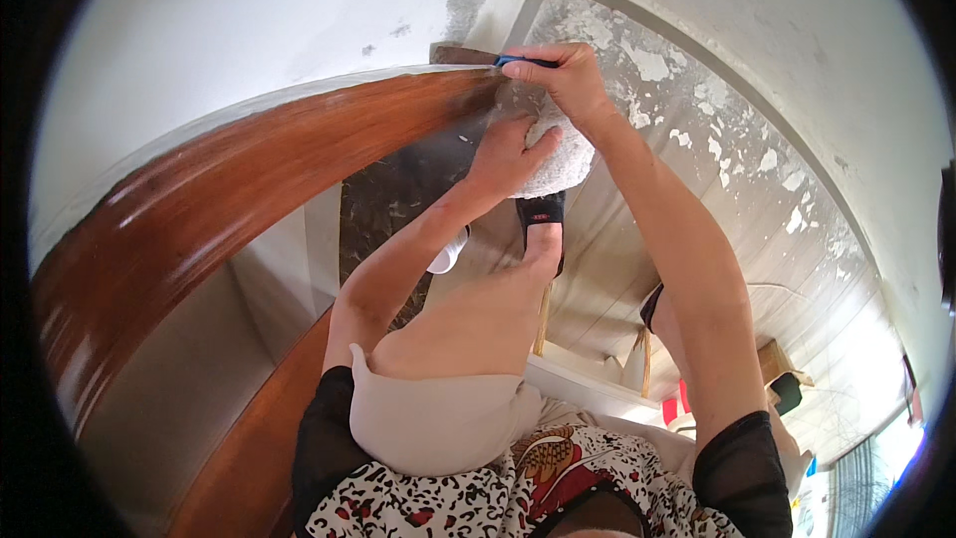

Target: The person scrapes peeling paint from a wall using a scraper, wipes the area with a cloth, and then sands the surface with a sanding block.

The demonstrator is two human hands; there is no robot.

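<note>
A slim blue-handled tool [528, 62] is pinched in the fingers of my right hand [576, 85]. Its tip reaches the end of a brown wooden rail [289, 139], where the wood meets the wall; the blade itself is too small to make out. My left hand [506, 161] is just below that end, closed on a fluffy white cloth [564, 164], with its thumb over the cloth's edge. Some of those fingers are hidden. Along the rail's upper edge runs a whitish strip [229, 112] against the wall.
The white wall [249, 10] has grey stained patches. Below, the floor [687, 209] carries scattered flakes of white paint. A white cup-like thing [448, 251] shows beside my left forearm. My foot in a black shoe [541, 209] is under the cloth, and a lower brown board [254, 438] slants at left.
</note>
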